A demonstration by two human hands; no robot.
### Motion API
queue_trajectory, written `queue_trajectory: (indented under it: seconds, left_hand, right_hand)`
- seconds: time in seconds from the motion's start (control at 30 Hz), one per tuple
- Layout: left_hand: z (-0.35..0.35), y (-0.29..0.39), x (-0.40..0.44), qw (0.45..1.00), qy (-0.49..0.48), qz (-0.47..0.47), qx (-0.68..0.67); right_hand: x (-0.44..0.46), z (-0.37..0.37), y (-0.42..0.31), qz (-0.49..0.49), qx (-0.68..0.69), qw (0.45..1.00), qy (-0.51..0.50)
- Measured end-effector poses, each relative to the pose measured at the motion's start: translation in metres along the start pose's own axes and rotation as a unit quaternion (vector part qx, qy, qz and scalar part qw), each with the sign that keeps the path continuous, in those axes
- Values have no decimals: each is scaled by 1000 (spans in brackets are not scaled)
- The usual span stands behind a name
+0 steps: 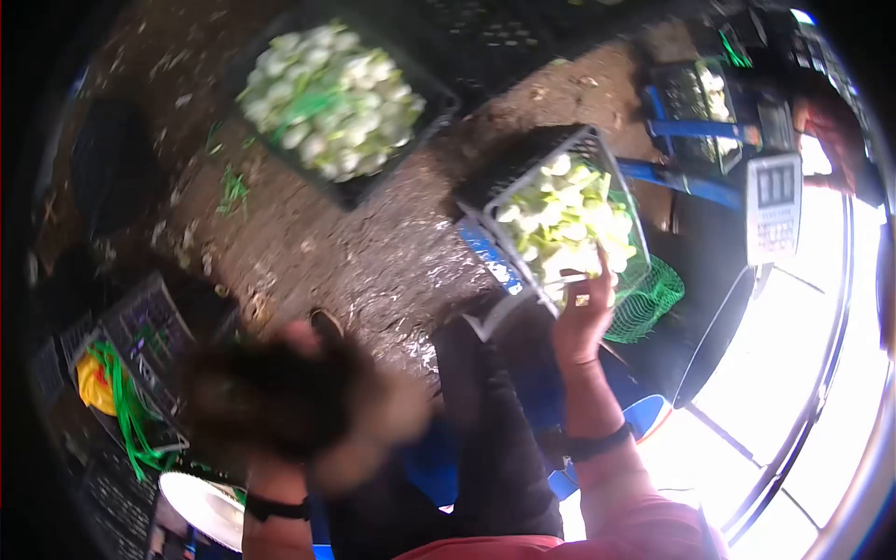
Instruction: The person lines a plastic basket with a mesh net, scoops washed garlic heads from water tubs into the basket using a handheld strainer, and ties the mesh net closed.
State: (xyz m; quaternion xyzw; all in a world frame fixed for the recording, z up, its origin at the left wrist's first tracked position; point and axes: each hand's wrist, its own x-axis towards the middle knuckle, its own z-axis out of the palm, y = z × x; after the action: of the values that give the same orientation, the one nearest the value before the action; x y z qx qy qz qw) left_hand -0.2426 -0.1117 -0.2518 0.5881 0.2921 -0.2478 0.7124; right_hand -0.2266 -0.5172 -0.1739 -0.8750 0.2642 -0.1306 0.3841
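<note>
My right hand [583, 317] is at the near rim of a dark plastic crate [504, 191] of white and pale green bulb vegetables [560, 219]. One finger is stretched out over the vegetables, with a gap between the fingers, and nothing plainly shows in the hand. A dark band circles that wrist. My left hand [301, 338] is mostly hidden by a blurred dark brown and beige shape [289, 397] whose kind I cannot make out. Only a few fingertips show past its far edge. Green netting [649, 299] hangs at the crate's right side.
Another crate [350, 191] heaped with the same vegetables stands farther off on the wet, dirty floor [299, 233]. A scale display [773, 210] stands at right by blue bars [695, 185]. Green strings [131, 411] and a yellow bag [95, 383] lie left. A person's hand [826, 121] shows far right.
</note>
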Motion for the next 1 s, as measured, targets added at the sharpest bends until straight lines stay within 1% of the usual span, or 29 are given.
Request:
queue_trajectory:
  seconds: [0.03, 0.07, 0.1, 0.13, 0.17, 0.2, 0.23, 0.27, 0.3, 0.33, 0.37, 0.4, 0.43, 0.47, 0.5, 0.53, 0.57, 0.6, 0.63, 0.67, 0.7, 0.73, 0.8, 0.83, 0.87, 0.9, 0.93, 0.97, 1.0]
  left_hand:
    - [39, -19, 11, 979, -83, -125, -141]
    - [83, -28, 20, 981, -106, -160, -39]
    - [127, -38, 28, 970, -136, -190, 62]
    - [171, -39, 27, 960, -159, -208, 103]
    - [209, -34, 31, 926, -215, -284, 128]
    - [243, -51, 37, 894, -262, -336, 139]
    - [279, -55, 36, 869, -313, -358, 137]
    - [313, -58, 35, 844, -353, -378, 140]
    - [346, -66, 37, 825, -380, -392, 147]
    - [377, -70, 37, 811, -392, -409, 148]
    - [406, -81, 37, 797, -407, -425, 137]
    - [435, -86, 35, 779, -418, -447, 137]
    - [461, -89, 32, 765, -425, -458, 158]
    - [486, -97, 25, 792, -366, -459, 169]
    - [503, -101, 25, 793, -379, -461, 124]
    - [516, -105, 27, 794, -390, -459, 79]
    - [532, -93, 21, 799, -368, -472, 47]
    - [539, -99, 20, 801, -361, -474, 60]
    - [543, -106, 21, 840, -322, -434, 49]
    - [546, -113, 22, 874, -284, -391, 37]
    - [548, -112, 24, 873, -251, -410, 87]
    - [547, -112, 24, 872, -251, -409, 96]
    - [549, -104, 15, 883, -320, -342, 28]
    - [548, -105, 20, 842, -454, -286, -61]
    - [545, -107, 18, 841, -452, -291, -55]
    - [541, -111, 11, 889, -417, -144, 126]
    - [537, -115, 4, 882, -364, 11, 299]
    - [534, -119, -2, 824, -296, 166, 453]
    - [530, -123, 1, 777, -262, 242, 519]
  right_hand:
    - [16, -28, 12, 72, 156, 981, 94]
    - [40, -57, 26, 122, 389, 892, 193]
    - [56, -84, 60, 67, 168, 955, 237]
    - [69, -111, 97, 16, -65, 963, 263]
    - [86, -141, 127, 21, -148, 972, 183]
    - [99, -160, 154, 26, -225, 969, 98]
    - [109, -156, 177, 22, -393, 918, 53]
    - [106, -140, 245, 20, -349, 934, 72]
    - [101, -119, 246, 108, -312, 941, 70]
    - [99, -117, 266, 237, -180, 954, -48]
    - [86, -113, 271, 197, -77, 973, -89]
    - [70, -96, 290, 301, 53, 947, -95]
    - [63, -96, 251, 399, 110, 906, -92]
    - [40, -85, 269, 313, 154, 937, -22]
    - [36, -93, 238, 315, 199, 928, 21]
    - [29, -99, 228, 312, 263, 910, 76]
    - [29, -111, 210, 332, 298, 892, 73]
    - [28, -121, 196, 350, 332, 874, 70]
    - [21, -119, 192, 223, 239, 944, 45]
    - [17, -117, 190, 90, 137, 986, 22]
    - [23, -124, 184, 63, 123, 990, 9]
    - [31, -139, 175, 67, 129, 989, 10]
    - [52, -173, 153, 158, 29, 967, -198]
    - [59, -182, 144, 167, 6, 970, -175]
    - [68, -185, 138, 80, 11, 990, -118]
    - [79, -183, 135, -9, 12, 998, -61]
    - [91, -177, 130, -86, 56, 992, -70]
    - [102, -166, 121, -77, 94, 983, -139]
    - [105, -134, 128, -100, 103, 972, -185]
